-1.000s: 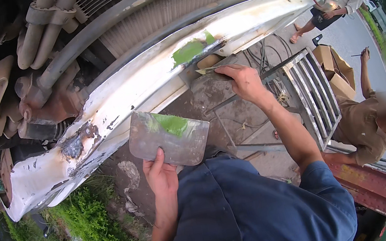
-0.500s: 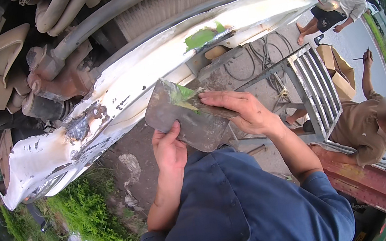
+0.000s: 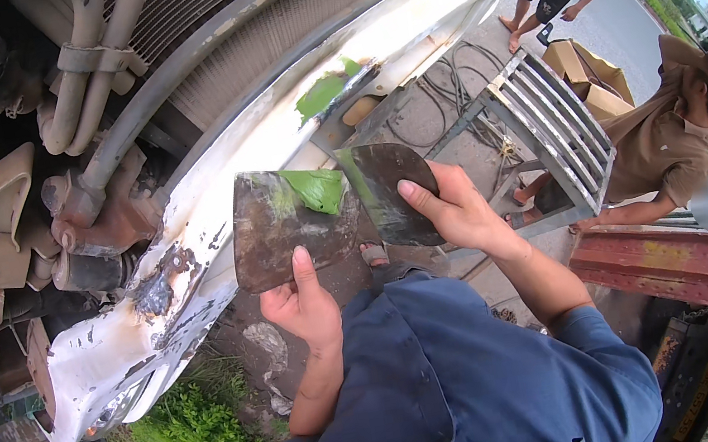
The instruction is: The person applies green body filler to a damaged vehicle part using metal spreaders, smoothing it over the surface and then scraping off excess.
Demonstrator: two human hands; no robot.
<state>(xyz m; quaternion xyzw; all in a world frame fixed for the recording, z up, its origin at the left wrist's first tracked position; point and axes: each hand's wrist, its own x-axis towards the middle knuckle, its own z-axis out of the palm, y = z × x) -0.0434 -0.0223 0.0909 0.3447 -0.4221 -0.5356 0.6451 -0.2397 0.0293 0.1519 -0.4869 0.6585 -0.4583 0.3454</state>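
- The fingers of the left hand are pinching a rectangular putty plate by its lower edge, the thumb lying on the face and the rest mostly hidden; this grip is probably supporting the plate from beneath while leaving its surface clear.
- The right hand is gripping a dark, flat spreader by its right side, thumb on the near face, fingers largely out of sight behind, apparently so that the left edge is staying free.
- Green putty is lying in a lump on the plate's upper right corner, mid-frame, just beside the spreader; whether the two tools are touching is hard to tell.
- A white bumper is running from lower left to upper right behind the plate, showing a green patch at upper centre; the hands' place before it is keeping the putty near.
- A finned radiator is sitting behind it, upper centre.
- Farther out, a co-worker in brown is standing at the right, beside a red beam.
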